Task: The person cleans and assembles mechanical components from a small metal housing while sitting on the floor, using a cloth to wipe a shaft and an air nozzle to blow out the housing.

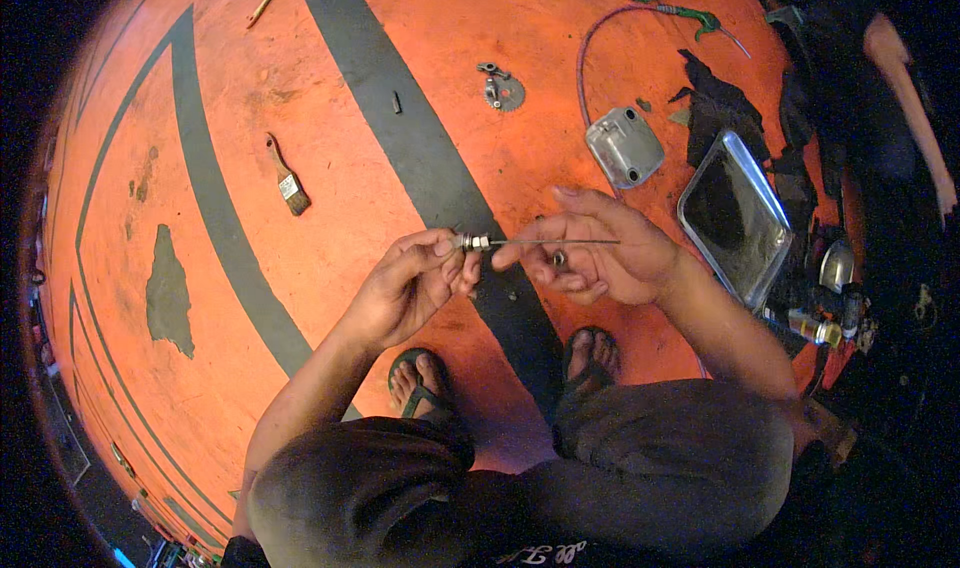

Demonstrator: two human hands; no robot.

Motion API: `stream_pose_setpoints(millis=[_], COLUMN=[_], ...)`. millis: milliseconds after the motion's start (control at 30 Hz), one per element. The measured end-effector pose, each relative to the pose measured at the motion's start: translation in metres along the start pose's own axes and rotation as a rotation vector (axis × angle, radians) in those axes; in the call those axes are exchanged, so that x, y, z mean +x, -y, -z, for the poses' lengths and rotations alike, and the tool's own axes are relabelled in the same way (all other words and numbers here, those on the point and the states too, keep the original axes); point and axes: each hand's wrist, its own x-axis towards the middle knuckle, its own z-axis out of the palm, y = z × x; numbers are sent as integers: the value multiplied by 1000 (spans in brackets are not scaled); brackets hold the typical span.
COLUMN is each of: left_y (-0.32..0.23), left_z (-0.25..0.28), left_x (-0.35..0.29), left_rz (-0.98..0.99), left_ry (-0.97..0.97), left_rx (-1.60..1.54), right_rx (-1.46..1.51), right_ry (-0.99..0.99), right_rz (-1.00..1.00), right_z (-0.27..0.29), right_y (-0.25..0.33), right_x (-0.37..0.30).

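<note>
Rod, thin and straight, runs rightward from the metal fitting pinched in your left hand, above the floor's dark stripe; its free end crosses your nearer right hand, loosely curled, its hold unclear.

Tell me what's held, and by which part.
The left hand grips a thin rod by its thicker end; whether the right hand holds anything is unclear.

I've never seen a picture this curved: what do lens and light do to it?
Head view: floor stripes bend near the edge, corners go nearly black; head view: the tray and the metal part in the left hand glint; head view: far right, dimness hides detail.
</note>
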Motion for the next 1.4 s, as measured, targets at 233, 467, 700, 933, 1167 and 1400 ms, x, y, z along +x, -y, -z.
stream_pose_setpoints(millis=[233,467,700,933,1167,1400], left_y=[20,35,33,34,38,36], left_z=[5,12,25,39,38,33], left_x=[-10,-9,4,11,21,26], left_rz=[292,364,421,422,431,394], left_ry=[2,-52,-67,-43,-31,-9], left_rx=[178,292,401,517,657,690], right_rx=[-225,-400,-979,-865,-941,-817], right_ry=[21,-84,-371,-418,-485,-444], right_rz=[-272,-97,263,140,105,156], right_z=[19,19,19,20,31,41], right_y=[-44,-67,-63,-55,-55,-60], right_x=[19,23,34,42,46,45])
